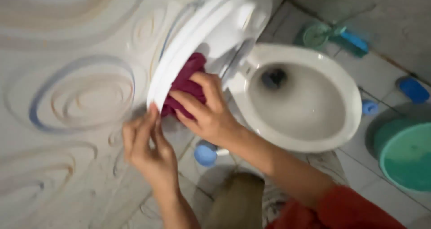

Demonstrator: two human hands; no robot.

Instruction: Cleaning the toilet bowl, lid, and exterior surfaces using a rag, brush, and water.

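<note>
Cloth [186, 83], dark red, bunched against the raised toilet lid [211, 35], its length running up the lid's slant. Right hand [208, 110] presses it with fingers spread; left hand [148, 148] steadies the lid's lower edge, fingers loosely extended. Toilet bowl [345, 94] open on a pale tiled floor [359, 67], patterned wall [67, 76] alongside.
</note>
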